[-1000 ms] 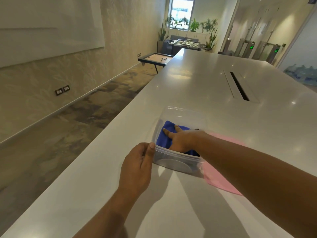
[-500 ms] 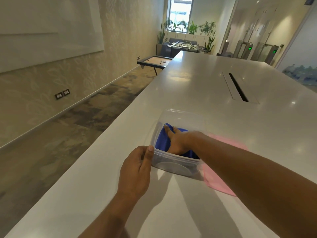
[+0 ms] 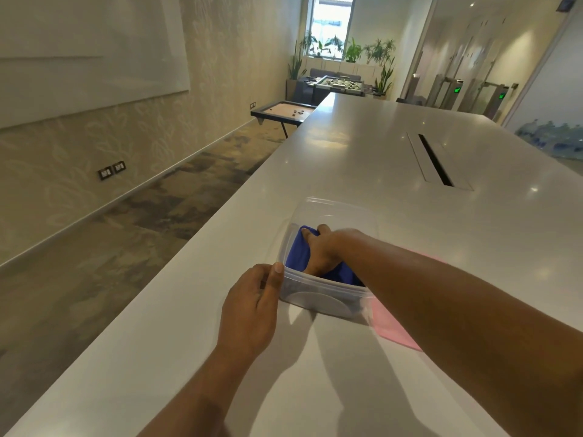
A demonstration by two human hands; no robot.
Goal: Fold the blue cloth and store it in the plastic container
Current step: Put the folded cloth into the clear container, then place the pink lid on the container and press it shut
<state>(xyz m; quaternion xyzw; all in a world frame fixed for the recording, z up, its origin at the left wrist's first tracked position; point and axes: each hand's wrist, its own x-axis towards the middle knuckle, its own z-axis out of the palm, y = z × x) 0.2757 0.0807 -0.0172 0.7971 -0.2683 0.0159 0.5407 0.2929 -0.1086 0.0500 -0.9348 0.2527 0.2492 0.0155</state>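
Observation:
A clear plastic container [image 3: 334,208] stands on the white table near its left edge. The folded blue cloth [image 3: 298,253] lies inside it. My right hand [image 3: 318,250] reaches down into the container and presses on the cloth, fingers curled at its far edge; part of the cloth is hidden under the hand. My left hand [image 3: 252,305] grips the container's near left corner, thumb on the rim.
A pink sheet [image 3: 391,326] lies flat on the table [image 3: 347,159] under and right of the container. A long cable slot [image 3: 433,159] runs down the table's middle. The table's left edge drops to the floor close beside the container.
My right hand's fingers have curled from flat on the cloth and pushed deeper into the container. The left hand has kept its hold on the corner.

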